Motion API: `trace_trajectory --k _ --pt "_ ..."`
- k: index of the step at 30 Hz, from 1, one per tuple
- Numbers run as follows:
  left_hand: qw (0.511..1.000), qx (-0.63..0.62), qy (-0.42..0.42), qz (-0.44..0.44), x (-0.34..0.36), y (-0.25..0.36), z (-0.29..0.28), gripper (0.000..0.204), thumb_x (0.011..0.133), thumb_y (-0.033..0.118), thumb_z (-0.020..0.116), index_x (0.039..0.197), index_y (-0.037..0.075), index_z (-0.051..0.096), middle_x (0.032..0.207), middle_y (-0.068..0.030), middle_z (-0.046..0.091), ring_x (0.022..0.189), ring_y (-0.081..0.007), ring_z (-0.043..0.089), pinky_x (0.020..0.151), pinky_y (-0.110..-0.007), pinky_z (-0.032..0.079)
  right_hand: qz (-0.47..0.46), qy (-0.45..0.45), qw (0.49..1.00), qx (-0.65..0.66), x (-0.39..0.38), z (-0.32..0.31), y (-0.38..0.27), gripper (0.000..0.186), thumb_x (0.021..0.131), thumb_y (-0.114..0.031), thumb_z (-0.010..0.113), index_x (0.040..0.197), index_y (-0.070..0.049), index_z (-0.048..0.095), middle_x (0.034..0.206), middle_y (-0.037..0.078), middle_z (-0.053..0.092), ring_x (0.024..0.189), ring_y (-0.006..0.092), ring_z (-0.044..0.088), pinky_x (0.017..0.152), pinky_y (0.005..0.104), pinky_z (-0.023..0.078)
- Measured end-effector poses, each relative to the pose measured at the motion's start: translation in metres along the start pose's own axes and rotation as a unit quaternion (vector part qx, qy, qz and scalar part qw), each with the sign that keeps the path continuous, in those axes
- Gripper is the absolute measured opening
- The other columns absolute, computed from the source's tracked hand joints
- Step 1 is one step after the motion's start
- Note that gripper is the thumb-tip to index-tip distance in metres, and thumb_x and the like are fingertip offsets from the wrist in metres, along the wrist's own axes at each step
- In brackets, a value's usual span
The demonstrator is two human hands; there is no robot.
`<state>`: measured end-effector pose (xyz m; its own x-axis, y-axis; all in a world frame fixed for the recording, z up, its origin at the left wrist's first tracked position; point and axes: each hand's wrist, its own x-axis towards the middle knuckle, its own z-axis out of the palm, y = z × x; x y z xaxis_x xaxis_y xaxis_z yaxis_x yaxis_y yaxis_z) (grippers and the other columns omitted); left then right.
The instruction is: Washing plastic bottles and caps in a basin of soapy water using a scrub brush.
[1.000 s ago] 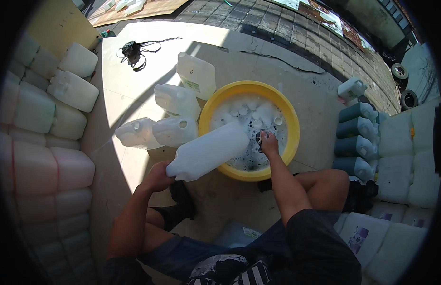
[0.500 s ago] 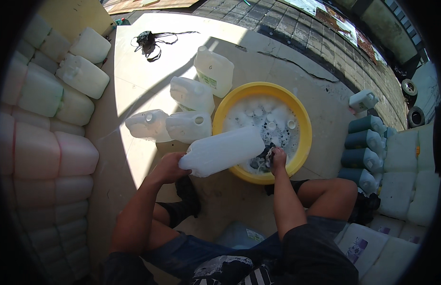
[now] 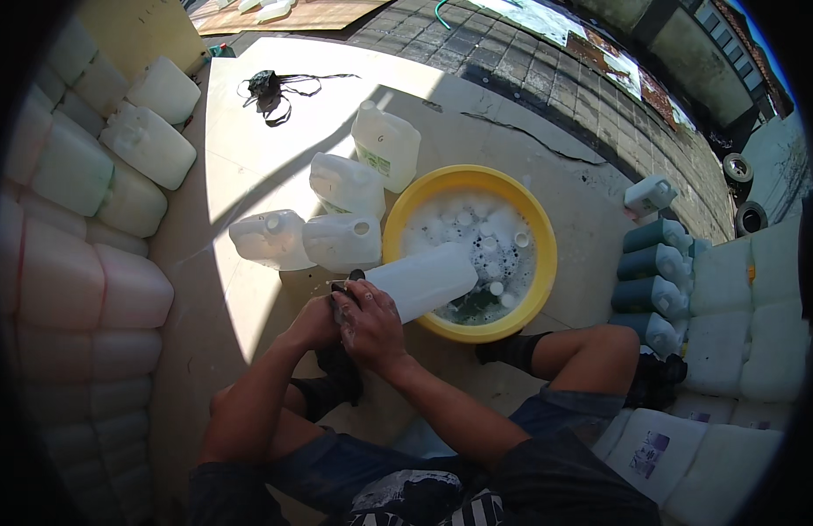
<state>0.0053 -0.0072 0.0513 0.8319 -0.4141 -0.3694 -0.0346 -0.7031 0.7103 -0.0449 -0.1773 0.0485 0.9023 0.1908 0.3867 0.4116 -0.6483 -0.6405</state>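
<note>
A long translucent white jug (image 3: 428,273) lies sideways, partly over a yellow basin (image 3: 542,245) of foamy water with several white caps (image 3: 522,239) in it. My left hand (image 3: 314,323) grips the jug's near end. My right hand (image 3: 371,324) is closed on a dark cloth (image 3: 354,277), pressed onto that same end beside my left hand. Several translucent jugs (image 3: 384,140) stand just left of and behind the basin.
Stacked jerrycans (image 3: 60,280) line the left side, more (image 3: 744,289) the right. Teal containers (image 3: 650,294) sit right of the basin, near a small white jug (image 3: 652,193). A black strapped item (image 3: 264,88) lies at the back. Tires (image 3: 739,171) stand far right, beyond paving.
My right hand has come out of the basin with the dark cloth and moved left onto the jug's near end, beside my left hand.
</note>
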Motion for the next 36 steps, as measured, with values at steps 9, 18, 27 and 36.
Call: trace_trajectory --k 9,18,27,36 --pt "0.999 0.033 0.006 0.003 0.006 0.025 0.003 0.039 0.075 0.018 0.080 0.110 0.004 0.072 0.105 -0.0223 0.074 0.103 -0.0416 0.069 0.092 -0.048 0.055 0.284 0.028 0.956 -0.064 0.024 -0.062 0.175 0.051 0.090 -0.016 0.058 0.137 0.006 0.057 0.142 0.026 0.056 0.138 0.0439 0.046 0.120 0.0488 0.033" --pt "0.994 0.090 0.037 0.056 -0.006 0.017 0.003 0.037 0.074 0.011 0.075 0.109 0.003 0.069 0.105 -0.0235 0.072 0.103 -0.0435 0.067 0.095 -0.049 0.054 0.085 0.024 0.996 -0.011 0.006 -0.034 0.073 0.035 0.096 -0.017 0.058 0.125 0.002 0.063 0.130 0.020 0.063 0.135 0.0421 0.051 0.120 0.0537 0.032" --pt "0.922 0.235 0.176 0.252 0.000 0.027 0.025 0.018 0.078 0.002 0.068 0.093 0.012 0.064 0.119 -0.0113 0.056 0.115 -0.0341 0.058 0.107 -0.061 0.042 0.309 -0.010 0.949 0.064 -0.006 -0.040 0.107 0.039 0.099 -0.022 0.053 0.120 0.008 0.066 0.126 0.030 0.065 0.117 0.0476 0.061 0.106 0.0464 0.047" --pt "0.736 -0.632 0.176 -0.165 0.002 0.012 0.043 0.032 0.102 0.019 0.060 0.121 0.006 0.037 0.095 -0.0104 0.061 0.076 -0.0198 0.062 0.069 -0.034 0.055 0.172 -0.023 0.985 0.003 -0.018 -0.021 0.012 0.046 0.098 -0.014 0.058 0.136 0.013 0.057 0.155 0.028 0.038 0.142 0.0448 0.041 0.117 0.0480 0.037"
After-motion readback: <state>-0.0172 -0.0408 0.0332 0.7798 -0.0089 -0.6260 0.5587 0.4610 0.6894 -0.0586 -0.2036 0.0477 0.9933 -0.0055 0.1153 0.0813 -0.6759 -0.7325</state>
